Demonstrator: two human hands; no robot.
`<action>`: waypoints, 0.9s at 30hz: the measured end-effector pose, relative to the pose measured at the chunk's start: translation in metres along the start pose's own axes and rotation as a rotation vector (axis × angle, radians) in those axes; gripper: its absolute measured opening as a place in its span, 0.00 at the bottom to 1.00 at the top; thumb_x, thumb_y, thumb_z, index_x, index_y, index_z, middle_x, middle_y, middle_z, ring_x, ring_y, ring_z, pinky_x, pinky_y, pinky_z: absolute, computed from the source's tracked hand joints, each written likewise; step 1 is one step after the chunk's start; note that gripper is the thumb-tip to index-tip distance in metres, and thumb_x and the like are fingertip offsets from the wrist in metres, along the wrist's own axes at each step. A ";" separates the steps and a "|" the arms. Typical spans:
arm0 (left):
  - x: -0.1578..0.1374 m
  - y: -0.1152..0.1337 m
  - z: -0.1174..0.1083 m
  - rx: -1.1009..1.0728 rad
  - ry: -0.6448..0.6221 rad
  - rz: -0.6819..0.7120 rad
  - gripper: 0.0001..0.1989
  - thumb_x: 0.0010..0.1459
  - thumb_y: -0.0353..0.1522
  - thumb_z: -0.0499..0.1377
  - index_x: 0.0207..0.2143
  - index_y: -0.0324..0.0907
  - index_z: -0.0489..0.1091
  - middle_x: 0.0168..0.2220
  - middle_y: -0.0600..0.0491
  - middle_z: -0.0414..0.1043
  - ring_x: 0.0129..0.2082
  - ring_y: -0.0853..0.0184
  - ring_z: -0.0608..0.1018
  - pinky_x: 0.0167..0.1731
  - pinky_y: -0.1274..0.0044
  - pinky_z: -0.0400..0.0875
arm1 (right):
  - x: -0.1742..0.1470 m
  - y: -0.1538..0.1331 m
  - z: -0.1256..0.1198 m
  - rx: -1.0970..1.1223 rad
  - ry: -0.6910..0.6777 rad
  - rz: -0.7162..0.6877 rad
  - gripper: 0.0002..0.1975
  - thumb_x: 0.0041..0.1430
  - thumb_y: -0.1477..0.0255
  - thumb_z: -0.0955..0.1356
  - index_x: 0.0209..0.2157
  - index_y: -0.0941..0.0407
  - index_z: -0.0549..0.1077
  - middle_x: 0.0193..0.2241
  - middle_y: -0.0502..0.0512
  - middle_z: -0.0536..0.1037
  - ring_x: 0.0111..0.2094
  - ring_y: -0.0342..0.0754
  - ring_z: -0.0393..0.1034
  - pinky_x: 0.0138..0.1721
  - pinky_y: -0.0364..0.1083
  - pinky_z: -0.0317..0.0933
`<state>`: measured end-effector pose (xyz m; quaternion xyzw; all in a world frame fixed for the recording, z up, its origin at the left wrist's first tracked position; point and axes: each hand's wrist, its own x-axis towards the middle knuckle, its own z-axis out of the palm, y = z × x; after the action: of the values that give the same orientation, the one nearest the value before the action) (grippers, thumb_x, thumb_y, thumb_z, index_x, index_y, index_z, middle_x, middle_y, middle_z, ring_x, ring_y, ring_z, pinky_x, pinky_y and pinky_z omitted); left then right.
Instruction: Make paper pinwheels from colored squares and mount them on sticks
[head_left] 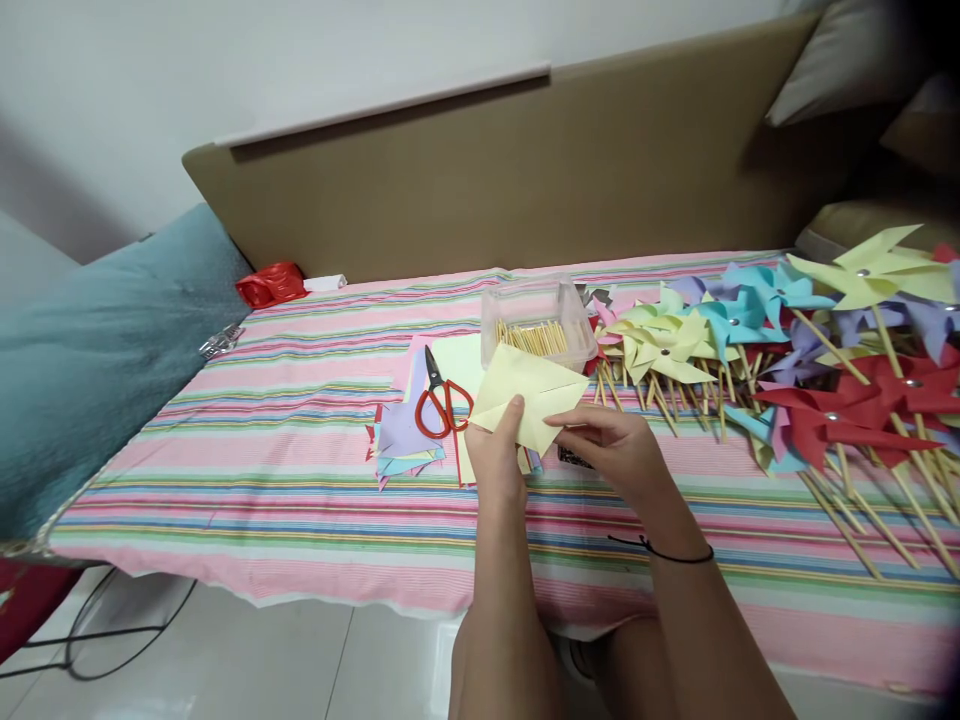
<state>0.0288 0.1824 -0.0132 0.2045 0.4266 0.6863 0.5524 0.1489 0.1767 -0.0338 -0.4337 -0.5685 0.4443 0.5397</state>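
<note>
A square of pale yellow paper, with slits running in from its corners, is held up between both hands. My left hand pinches its lower left side, thumb on top. At the lower right corner, the fingers of my right hand grip the paper's edge. Behind the paper stands a clear plastic box of short wooden sticks. Scissors with red handles lie left of my hands on a stack of coloured paper. A small dark box is partly hidden beneath my right hand.
Many finished paper pinwheels on sticks crowd the right side. A striped cloth covers the seat. At the far left lie a red plastic bag and a small clear packet. A tan backrest rises behind.
</note>
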 end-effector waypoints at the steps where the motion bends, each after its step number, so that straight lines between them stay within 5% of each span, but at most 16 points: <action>1: 0.000 0.000 -0.001 -0.012 -0.013 0.005 0.18 0.46 0.29 0.66 0.42 0.37 0.74 0.41 0.45 0.78 0.44 0.59 0.79 0.40 0.74 0.74 | 0.000 -0.001 0.001 0.006 -0.008 0.005 0.07 0.46 0.69 0.74 0.31 0.54 0.80 0.27 0.52 0.81 0.27 0.46 0.75 0.27 0.45 0.70; 7: 0.000 0.000 -0.001 -0.031 -0.057 -0.018 0.16 0.51 0.32 0.62 0.44 0.38 0.73 0.41 0.46 0.79 0.43 0.60 0.79 0.40 0.74 0.74 | 0.001 -0.004 0.003 -0.014 0.075 0.043 0.07 0.45 0.66 0.75 0.26 0.54 0.80 0.27 0.52 0.81 0.27 0.47 0.74 0.25 0.44 0.69; 16: 0.001 0.000 0.000 -0.001 -0.040 -0.067 0.16 0.49 0.33 0.64 0.42 0.37 0.74 0.39 0.46 0.79 0.40 0.61 0.80 0.38 0.75 0.74 | 0.005 -0.001 0.022 0.283 0.244 0.202 0.10 0.41 0.65 0.76 0.24 0.56 0.77 0.23 0.50 0.78 0.26 0.46 0.75 0.36 0.49 0.74; 27: 0.002 0.009 -0.009 0.122 -0.077 -0.048 0.15 0.46 0.34 0.66 0.38 0.37 0.75 0.34 0.49 0.79 0.31 0.69 0.79 0.31 0.80 0.71 | 0.008 0.002 0.012 0.148 0.350 0.155 0.09 0.43 0.68 0.75 0.28 0.57 0.77 0.21 0.48 0.75 0.22 0.42 0.69 0.26 0.43 0.68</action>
<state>0.0161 0.1805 -0.0116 0.2537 0.4509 0.6372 0.5713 0.1361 0.1848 -0.0340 -0.5060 -0.3965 0.4429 0.6250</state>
